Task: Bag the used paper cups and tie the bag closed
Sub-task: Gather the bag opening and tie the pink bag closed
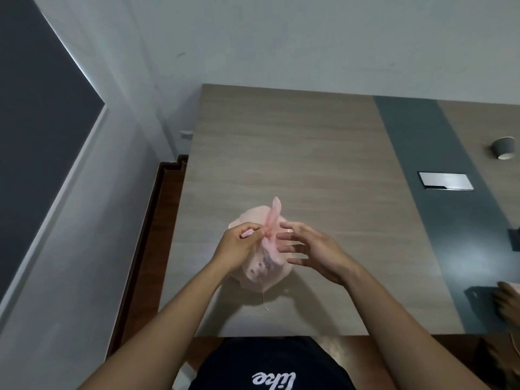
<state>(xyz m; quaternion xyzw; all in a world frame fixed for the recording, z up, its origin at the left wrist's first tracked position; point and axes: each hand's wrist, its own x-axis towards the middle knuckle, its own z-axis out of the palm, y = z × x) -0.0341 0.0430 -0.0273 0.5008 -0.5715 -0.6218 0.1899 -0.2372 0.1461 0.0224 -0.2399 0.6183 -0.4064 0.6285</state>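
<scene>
A pink translucent plastic bag (263, 273) sits on the wooden table (295, 164) in front of me, bulging with dark shapes dimly visible inside. Its neck is gathered and one twisted tail (274, 213) sticks up and away from me. My left hand (239, 246) pinches the gathered neck at the knot. My right hand (312, 253) hovers just right of the neck with fingers spread, fingertips at or near the plastic. One grey paper cup (504, 148) lies on its side far off at the right of the table.
A dark grey strip (439, 220) runs across the table with a metal cover plate (446, 181) set in it. Another person's hand (508, 302) rests at the right edge. A wall stands behind the table, and the floor drops off to its left.
</scene>
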